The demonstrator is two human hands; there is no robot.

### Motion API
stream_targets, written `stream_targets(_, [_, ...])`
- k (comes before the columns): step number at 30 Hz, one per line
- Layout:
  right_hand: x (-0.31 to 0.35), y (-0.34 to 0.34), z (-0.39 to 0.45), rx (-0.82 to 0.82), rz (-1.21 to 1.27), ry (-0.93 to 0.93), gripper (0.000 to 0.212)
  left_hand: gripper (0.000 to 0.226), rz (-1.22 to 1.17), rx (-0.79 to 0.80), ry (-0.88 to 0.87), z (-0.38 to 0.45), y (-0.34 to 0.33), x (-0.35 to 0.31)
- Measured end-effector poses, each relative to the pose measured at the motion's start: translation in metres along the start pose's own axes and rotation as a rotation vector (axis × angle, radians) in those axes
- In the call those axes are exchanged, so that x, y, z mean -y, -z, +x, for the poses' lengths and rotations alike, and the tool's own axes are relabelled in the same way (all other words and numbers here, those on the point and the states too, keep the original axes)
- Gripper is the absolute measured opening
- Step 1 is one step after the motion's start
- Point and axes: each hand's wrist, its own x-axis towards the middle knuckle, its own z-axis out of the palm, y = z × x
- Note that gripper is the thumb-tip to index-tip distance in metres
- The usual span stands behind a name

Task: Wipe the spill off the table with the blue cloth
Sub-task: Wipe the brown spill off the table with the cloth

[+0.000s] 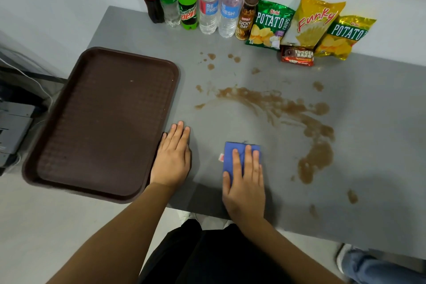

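A folded blue cloth (230,156) lies on the grey table (373,145) near its front edge. My right hand (245,182) presses flat on top of the cloth, fingers spread over it. A brown spill (315,159) curves in a smeared arc from the table's middle round to the right of the cloth, with scattered drops farther back and near the front edge. My left hand (173,156) rests flat and empty on the table, against the right edge of the brown tray.
An empty brown tray (101,182) overhangs the table's left front corner. Several bottles (189,0) and snack bags (315,23) line the back edge. Another person's jeans and shoe (368,265) show at the lower right.
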Motion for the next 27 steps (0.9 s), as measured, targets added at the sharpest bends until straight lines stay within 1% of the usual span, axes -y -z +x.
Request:
stream_targets(3, [0.022,-0.005,0.009,0.032,0.009,0.137,0.063,0.061,-0.01,0.007,0.01,0.0,0.002,-0.001])
stream_targets(5, [0.033,-0.005,0.028,0.053,0.035,0.176,0.063,0.061,-0.007,0.009,0.011,0.001,0.002,-0.001])
stream_targets(8, [0.043,-0.002,0.062,0.061,0.035,0.18,0.063,0.061,0.003,0.012,0.011,0.001,0.002,-0.003])
stream_targets(12, [0.038,0.001,0.097,0.094,0.023,0.15,0.065,0.058,0.01,0.002,0.009,0.001,0.002,-0.002])
stream_targets(17, [0.039,0.006,0.103,0.122,0.06,0.105,0.064,0.054,0.028,0.001,0.011,0.001,0.003,-0.004])
stream_targets(21, [0.03,0.02,0.108,0.187,0.14,0.154,0.062,0.048,0.045,-0.051,0.038,0.004,0.006,-0.012])
stream_targets(24, [0.016,0.03,0.111,0.166,0.179,0.177,0.058,0.043,0.04,-0.129,0.093,0.012,0.004,-0.027])
stream_targets(27, [-0.005,0.036,0.111,0.1,0.159,0.12,0.053,0.042,-0.051,-0.156,0.1,0.029,-0.001,-0.056])
